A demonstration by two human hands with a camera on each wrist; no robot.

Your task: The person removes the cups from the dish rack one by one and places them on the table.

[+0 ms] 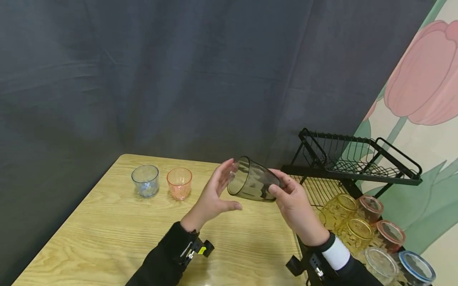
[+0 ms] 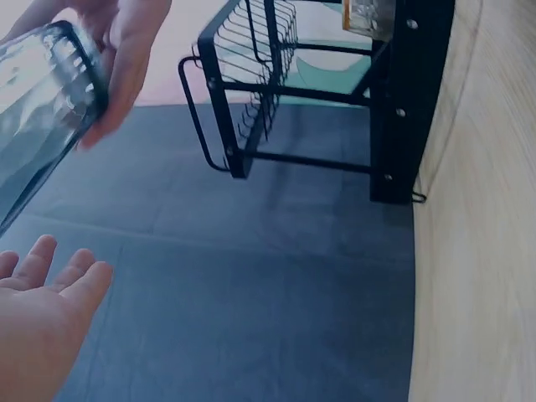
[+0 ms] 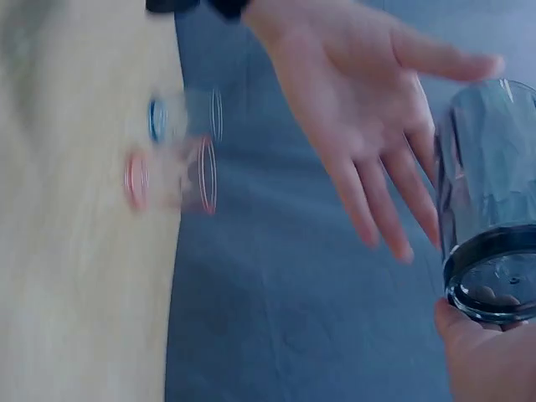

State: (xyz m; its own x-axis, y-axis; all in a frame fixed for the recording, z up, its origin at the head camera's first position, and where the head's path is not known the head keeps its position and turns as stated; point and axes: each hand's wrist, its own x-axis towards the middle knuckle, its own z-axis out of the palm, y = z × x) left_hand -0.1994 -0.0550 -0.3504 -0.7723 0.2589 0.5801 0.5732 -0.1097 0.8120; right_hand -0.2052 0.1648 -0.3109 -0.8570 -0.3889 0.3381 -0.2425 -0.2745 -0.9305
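A tall smoky grey drinking glass [image 1: 252, 180] is tilted on its side above the table, its mouth toward the left. My right hand [image 1: 298, 210] grips it near the base, thumb on the near side. Close to the rim is my left hand [image 1: 211, 196], with fingers spread and the thumb apart from the glass. The right wrist view shows that left hand [image 3: 360, 109] with straight fingers beside the glass [image 3: 490, 167]. Farther left, a blue tumbler [image 1: 146, 182] and a pink-orange tumbler [image 1: 179, 183] stand on the wooden table [image 1: 118, 230].
A black two-tier dish rack [image 1: 358, 174] stands along the table's right side. On its lower level are several glasses, among them a yellow glass [image 1: 358, 234], a red-rimmed glass [image 1: 390, 236] and a blue-rimmed glass [image 1: 416, 266]. A dark curtain [image 1: 196, 79] hangs behind the table.
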